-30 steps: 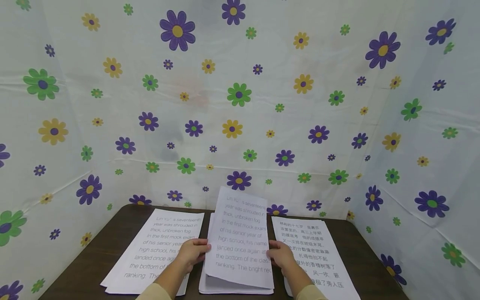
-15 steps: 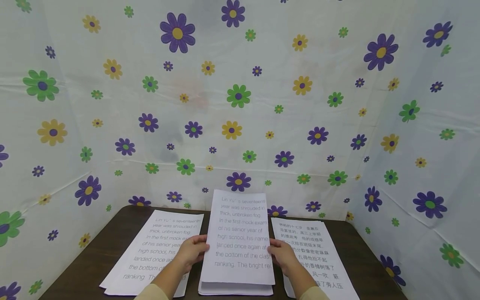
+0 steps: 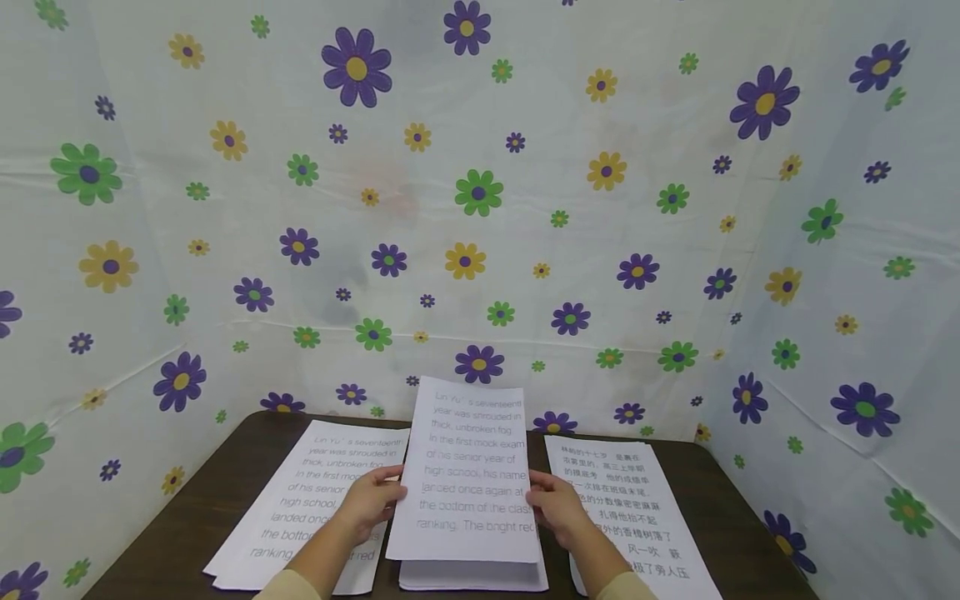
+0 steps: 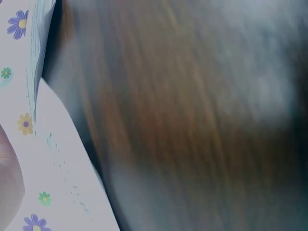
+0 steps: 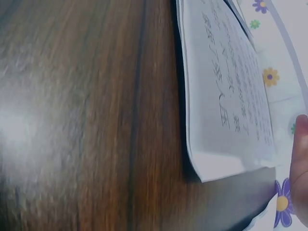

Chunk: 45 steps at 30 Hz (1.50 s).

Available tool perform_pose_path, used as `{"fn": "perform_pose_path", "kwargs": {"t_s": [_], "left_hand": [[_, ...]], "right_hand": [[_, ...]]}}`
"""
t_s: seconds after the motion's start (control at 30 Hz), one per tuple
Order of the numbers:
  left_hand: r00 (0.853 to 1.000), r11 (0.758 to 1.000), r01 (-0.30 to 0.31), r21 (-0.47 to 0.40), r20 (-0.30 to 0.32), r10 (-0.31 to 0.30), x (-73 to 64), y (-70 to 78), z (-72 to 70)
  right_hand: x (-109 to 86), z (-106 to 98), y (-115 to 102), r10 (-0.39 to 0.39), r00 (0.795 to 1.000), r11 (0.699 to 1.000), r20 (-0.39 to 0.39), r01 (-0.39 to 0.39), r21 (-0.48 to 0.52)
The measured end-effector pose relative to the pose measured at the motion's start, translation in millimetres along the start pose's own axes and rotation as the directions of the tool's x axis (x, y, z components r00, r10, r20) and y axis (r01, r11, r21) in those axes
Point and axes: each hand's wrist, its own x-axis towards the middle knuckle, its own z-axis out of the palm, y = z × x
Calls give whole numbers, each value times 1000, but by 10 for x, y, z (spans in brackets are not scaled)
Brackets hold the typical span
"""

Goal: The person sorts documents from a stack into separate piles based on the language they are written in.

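In the head view my left hand (image 3: 367,502) pinches the left edge of a white printed sheet of paper (image 3: 468,467). My right hand (image 3: 557,507) pinches its right edge, thumb toward me. The sheet carries large English print and leans back, its top overlapping the flowered cloth. Below it shows the front of a middle paper stack (image 3: 472,577). Part of my left hand (image 4: 9,178) appears at the left border of its wrist view. In the right wrist view, part of my right hand (image 5: 299,168) shows at the right border.
A stack of English-printed sheets (image 3: 300,492) lies on the left, partly behind my forearm. On the right lies a stack with Chinese print (image 3: 600,471). All rest on a dark wood-grain table (image 3: 176,508), enclosed by a flowered cloth (image 3: 480,233) at the back and sides.
Both hands have shifted slightly left with the sheet. Its curled lower edge has straightened and risen, and more of the stack beneath shows.
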Motion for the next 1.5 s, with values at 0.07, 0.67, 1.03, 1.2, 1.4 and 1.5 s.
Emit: {"fn": "perform_pose_path", "kwargs": {"t_s": [0.07,0.67,1.03,1.2,1.4,1.5], "left_hand": [[1000,1000,-5,-12,-7,5,-9,5,-34],[998,998,8,-70,-68,-12,-47,33,-346],[995,998,31,-50,-95,-35,-98,28,-556],[995,999,35,-40,-94,-39,-119,15,-647],[994,999,31,-28,-103,-33,-161,-3,-766],[994,1000,29,-12,-107,-30,-188,-13,-829]], "right_hand": [[-5,35,-13,-8,1000,1000,2,8,3],[-28,306,-151,-30,998,998,55,27,51],[-43,483,-230,-15,996,998,91,10,61],[-47,561,-253,-16,994,997,107,9,70],[-64,686,-271,-20,993,997,117,11,73],[-75,752,-280,-22,992,997,125,13,72]]}}
